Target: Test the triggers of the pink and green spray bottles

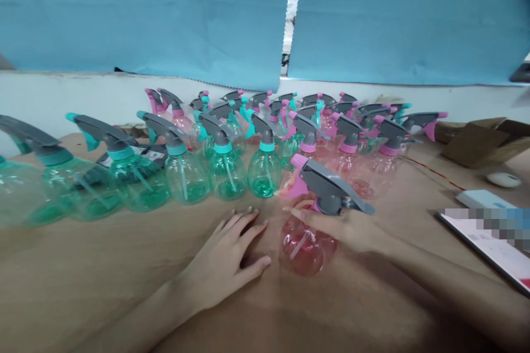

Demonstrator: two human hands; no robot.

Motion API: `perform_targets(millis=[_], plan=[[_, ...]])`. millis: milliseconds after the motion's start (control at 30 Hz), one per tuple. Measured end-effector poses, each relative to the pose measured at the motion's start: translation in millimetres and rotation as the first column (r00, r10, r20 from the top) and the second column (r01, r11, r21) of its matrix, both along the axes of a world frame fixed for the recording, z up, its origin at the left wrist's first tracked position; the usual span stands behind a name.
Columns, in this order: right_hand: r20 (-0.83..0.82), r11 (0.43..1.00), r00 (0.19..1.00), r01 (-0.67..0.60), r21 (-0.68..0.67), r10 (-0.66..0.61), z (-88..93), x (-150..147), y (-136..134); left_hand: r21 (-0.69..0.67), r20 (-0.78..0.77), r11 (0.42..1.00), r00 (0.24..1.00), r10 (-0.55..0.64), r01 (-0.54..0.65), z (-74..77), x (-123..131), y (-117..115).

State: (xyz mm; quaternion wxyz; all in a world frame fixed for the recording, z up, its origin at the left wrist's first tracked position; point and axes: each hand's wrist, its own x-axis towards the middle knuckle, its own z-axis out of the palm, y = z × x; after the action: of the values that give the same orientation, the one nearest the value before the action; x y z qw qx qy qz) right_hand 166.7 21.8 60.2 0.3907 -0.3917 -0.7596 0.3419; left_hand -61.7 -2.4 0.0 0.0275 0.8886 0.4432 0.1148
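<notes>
My right hand (pixel 331 226) grips a pink spray bottle (pixel 304 253) round its neck, just under the grey and pink trigger head. The bottle is see-through, with a white tube inside, and tilts slightly. Whether its base touches the table cannot be made out. To its left, my left hand (pixel 232 253) rests on the wooden table (pixel 136 276), fingers spread and holding nothing. Beyond the left hand stand green spray bottles with turquoise collars, the nearest being one green spray bottle (pixel 265 174). Behind the held bottle is another pink spray bottle (pixel 381 168).
Several more spray bottles (pixel 304 110) crowd the back of the table. At the right are an open cardboard box (pixel 488 143), a white mouse (pixel 504 179), a white box-shaped object (pixel 482 198) and a tablet (pixel 488 248). A blue curtain (pixel 144 16) hangs behind.
</notes>
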Motion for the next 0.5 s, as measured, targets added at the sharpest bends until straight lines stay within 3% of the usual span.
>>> perform_targets(millis=[100,500], plan=[[-0.085,0.995,0.996,-0.046,-0.088,0.038,-0.8,-1.1,0.3,0.001,-0.005,1.000,1.000,-0.002,0.002,0.8,0.4,0.4],[-0.048,0.991,0.999,0.013,-0.130,-0.020,3.9,-3.4,-0.8,0.004,0.011,1.000,1.000,-0.008,0.008,0.6,0.7,0.4]])
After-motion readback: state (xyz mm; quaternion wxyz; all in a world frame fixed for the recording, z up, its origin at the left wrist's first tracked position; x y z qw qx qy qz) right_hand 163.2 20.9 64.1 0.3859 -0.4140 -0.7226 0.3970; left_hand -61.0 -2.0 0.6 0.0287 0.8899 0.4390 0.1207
